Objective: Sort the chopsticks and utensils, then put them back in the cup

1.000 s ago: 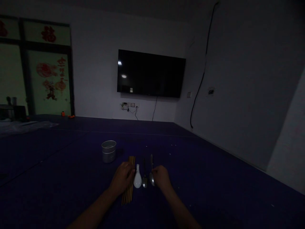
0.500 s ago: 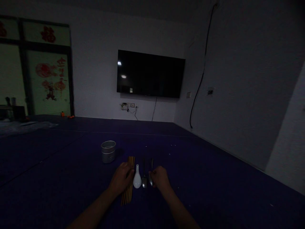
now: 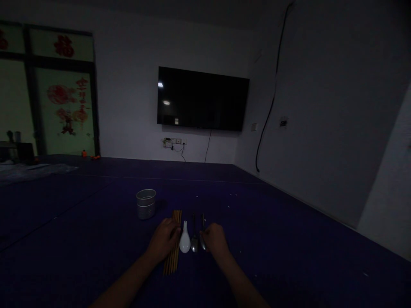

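My left hand (image 3: 162, 237) lies over a row of several wooden chopsticks (image 3: 172, 261), its fingers curled round them near the middle. Just right of them a white soup spoon (image 3: 185, 243) lies with its bowl towards me. Beside that is a metal spoon (image 3: 194, 244), untouched and lined up the same way. My right hand (image 3: 215, 239) is closed on a second metal spoon (image 3: 203, 244), pinching its right side near the bowl. That spoon's handle points away from me, and the fingers partly cover it. The light is dim, so fingertip detail is hard to see.
A grey metal cup (image 3: 146, 209) stands upright beyond my left hand on the dark blue surface (image 3: 289, 265). Small white specks are scattered on the right. Clear plastic sheeting (image 3: 38, 171) lies at far left. A television (image 3: 202, 100) hangs on the back wall.
The right metal spoon's handle has swung slightly left, so it lies more parallel to its neighbour. My left hand, the chopsticks and the white spoon look unmoved.
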`<state>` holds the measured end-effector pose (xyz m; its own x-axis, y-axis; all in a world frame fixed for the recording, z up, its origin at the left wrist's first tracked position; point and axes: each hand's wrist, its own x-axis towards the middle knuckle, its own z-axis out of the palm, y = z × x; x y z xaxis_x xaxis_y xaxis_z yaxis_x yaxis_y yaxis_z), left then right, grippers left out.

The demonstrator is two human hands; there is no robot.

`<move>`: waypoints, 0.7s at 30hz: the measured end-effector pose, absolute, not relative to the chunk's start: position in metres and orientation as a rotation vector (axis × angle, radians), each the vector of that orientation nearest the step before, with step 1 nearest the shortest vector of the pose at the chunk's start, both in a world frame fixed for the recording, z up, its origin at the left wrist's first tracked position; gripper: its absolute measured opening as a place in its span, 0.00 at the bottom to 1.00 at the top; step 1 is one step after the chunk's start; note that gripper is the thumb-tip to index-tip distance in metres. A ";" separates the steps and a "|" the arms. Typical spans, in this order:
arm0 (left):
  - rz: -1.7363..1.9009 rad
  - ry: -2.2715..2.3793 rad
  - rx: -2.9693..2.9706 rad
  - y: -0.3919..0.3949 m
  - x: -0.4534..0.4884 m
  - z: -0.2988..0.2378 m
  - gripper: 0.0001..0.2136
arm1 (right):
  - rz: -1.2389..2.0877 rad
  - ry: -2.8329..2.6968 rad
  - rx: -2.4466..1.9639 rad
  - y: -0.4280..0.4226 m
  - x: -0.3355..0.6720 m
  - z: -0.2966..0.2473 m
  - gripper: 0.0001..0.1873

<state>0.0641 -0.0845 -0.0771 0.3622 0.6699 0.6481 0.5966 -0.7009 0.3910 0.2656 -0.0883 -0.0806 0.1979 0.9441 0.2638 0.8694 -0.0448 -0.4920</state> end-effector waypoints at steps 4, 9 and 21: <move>1.262 1.171 2.509 -0.084 0.064 -0.077 0.13 | 0.141 -1.708 -1.967 -0.090 0.264 -0.078 0.10; 1.276 1.175 2.514 -0.085 0.064 -0.077 0.13 | 0.098 -1.727 -1.999 -0.092 0.262 -0.076 0.09; 1.259 1.158 2.506 -0.083 0.063 -0.078 0.13 | 0.051 -1.741 -2.006 -0.093 0.262 -0.076 0.09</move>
<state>0.0633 -0.0829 -0.0781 0.3662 0.6729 0.6427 0.5839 -0.7040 0.4043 0.2618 -0.0932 -0.0755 0.1899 0.9416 0.2782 0.9237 -0.0753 -0.3757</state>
